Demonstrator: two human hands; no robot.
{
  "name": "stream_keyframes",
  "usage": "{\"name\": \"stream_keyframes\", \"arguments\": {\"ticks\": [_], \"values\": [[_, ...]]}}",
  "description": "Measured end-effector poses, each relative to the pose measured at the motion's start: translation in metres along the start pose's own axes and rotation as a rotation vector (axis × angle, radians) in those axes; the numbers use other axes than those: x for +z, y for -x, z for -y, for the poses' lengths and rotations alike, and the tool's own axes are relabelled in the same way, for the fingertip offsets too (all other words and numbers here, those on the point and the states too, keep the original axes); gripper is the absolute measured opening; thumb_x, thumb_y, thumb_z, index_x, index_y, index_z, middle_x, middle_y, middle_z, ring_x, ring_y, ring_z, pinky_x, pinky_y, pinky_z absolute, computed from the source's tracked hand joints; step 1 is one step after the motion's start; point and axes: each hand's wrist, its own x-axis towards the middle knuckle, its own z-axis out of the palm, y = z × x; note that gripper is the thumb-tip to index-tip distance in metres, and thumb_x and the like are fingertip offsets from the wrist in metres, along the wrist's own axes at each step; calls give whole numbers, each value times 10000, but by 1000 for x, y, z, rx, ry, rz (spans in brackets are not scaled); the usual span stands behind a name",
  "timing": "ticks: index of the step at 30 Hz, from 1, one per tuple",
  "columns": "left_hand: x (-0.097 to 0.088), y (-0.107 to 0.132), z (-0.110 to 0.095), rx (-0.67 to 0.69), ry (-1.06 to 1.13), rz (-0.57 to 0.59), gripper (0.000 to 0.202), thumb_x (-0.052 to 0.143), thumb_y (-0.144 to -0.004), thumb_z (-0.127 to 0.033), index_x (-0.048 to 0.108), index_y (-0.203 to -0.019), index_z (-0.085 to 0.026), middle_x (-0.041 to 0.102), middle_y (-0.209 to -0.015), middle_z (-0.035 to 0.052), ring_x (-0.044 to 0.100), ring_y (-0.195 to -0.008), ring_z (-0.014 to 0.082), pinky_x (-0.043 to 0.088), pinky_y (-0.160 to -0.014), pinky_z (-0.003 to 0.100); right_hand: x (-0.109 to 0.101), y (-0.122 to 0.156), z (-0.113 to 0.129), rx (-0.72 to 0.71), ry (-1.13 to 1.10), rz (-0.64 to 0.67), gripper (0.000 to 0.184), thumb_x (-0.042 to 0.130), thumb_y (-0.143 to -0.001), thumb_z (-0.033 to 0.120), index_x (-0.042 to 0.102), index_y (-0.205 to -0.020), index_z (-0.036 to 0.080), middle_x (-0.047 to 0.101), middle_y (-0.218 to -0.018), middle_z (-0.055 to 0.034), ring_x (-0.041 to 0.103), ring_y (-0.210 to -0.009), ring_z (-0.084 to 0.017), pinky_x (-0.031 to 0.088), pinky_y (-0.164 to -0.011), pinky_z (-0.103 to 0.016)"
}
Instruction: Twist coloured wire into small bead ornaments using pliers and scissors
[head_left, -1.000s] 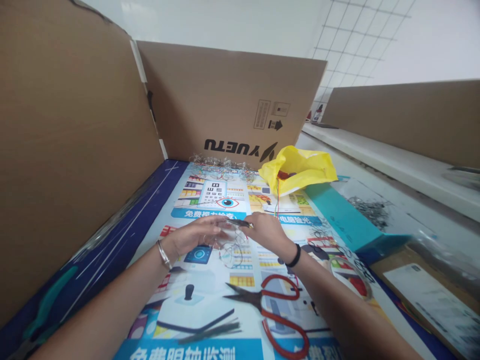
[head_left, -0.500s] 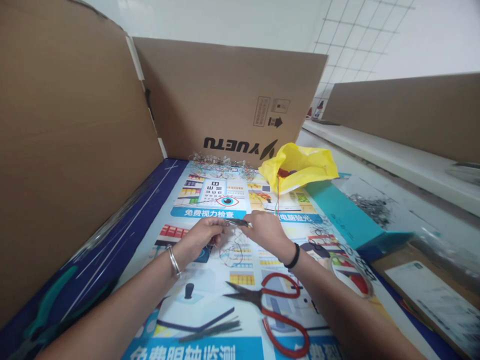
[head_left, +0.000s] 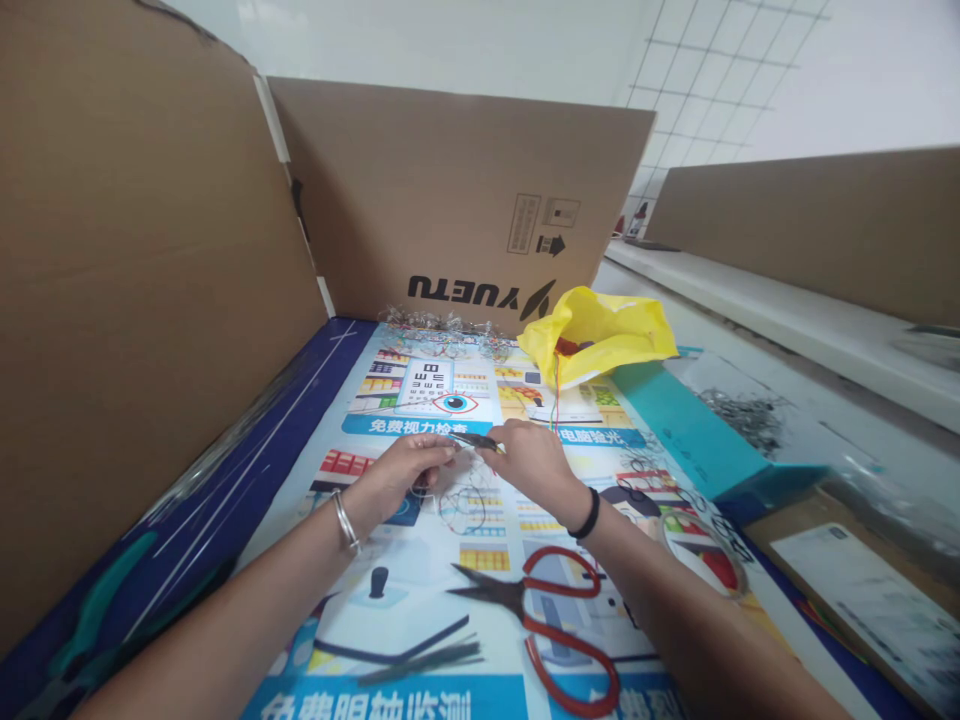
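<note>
My right hand is closed round a small pair of dark-jawed pliers, its handles mostly hidden in the palm. The jaws point left, close to the fingertips of my left hand. Those fingers are pinched together on thin wire, which hangs in loose loops between the hands; whether the jaws grip it is too small to tell. Nearer to me, scissors with red handles lie with blades slightly apart. Beside their tips is a small bundle of dark strips.
Cardboard walls stand behind and to the left. A wire tangle lies along the back, beside a yellow bag. At right are a teal box and a tape roll. Teal-handled pliers lie front left.
The pliers have tilted slightly, and their jaws show more clearly near my left fingertips. Both hands stay in almost the same place.
</note>
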Motion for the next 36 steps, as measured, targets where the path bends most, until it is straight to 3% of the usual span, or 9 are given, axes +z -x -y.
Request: {"name": "stream_keyframes", "arguments": {"ticks": [5, 12, 18, 28, 36], "values": [[1, -2, 1, 18, -29, -22, 221, 665, -701, -336, 587, -667, -132, 505, -588, -32, 399, -421, 40, 262, -421, 191, 3, 0, 0, -3, -15, -15, 284, 467, -833, 444, 666, -884, 248, 659, -835, -42, 606, -784, -197, 344, -587, -257], [0, -2, -1, -20, -18, -15, 255, 661, -678, -337, 626, -785, -108, 479, -567, -38, 378, -419, 40, 252, -412, 185, 5, 0, 1, 1, -66, -13, 292, 465, -834, 447, 664, -883, 239, 661, -851, -44, 602, -784, -186, 331, -588, -247], [1, -1, -3, -30, -23, -8, 198, 639, -658, -312, 585, -699, -126, 453, -539, -52, 342, -401, 43, 291, -419, 204, 9, -1, 0, -15, -70, 2, 281, 472, -829, 443, 663, -870, 242, 657, -835, -34, 596, -762, -180, 313, -575, -250], [-5, -1, -6, 21, -136, -31, 188, 614, -672, -317, 550, -653, -141, 458, -513, -57, 339, -401, 48, 241, -416, 201, 4, -7, -20, -295, -104, -91, 227, 558, -803, 399, 677, -824, 207, 620, -775, -31, 536, -778, -161, 307, -685, -260], [-10, 1, -11, 0, -228, 22, 218, 609, -697, -351, 545, -639, -151, 398, -431, -73, 321, -384, 58, 194, -401, 197, 8, -7, -20, -355, 74, -209, 160, 564, -777, 297, 677, -832, 199, 583, -778, -53, 474, -810, -198, 260, -710, -313]]}}
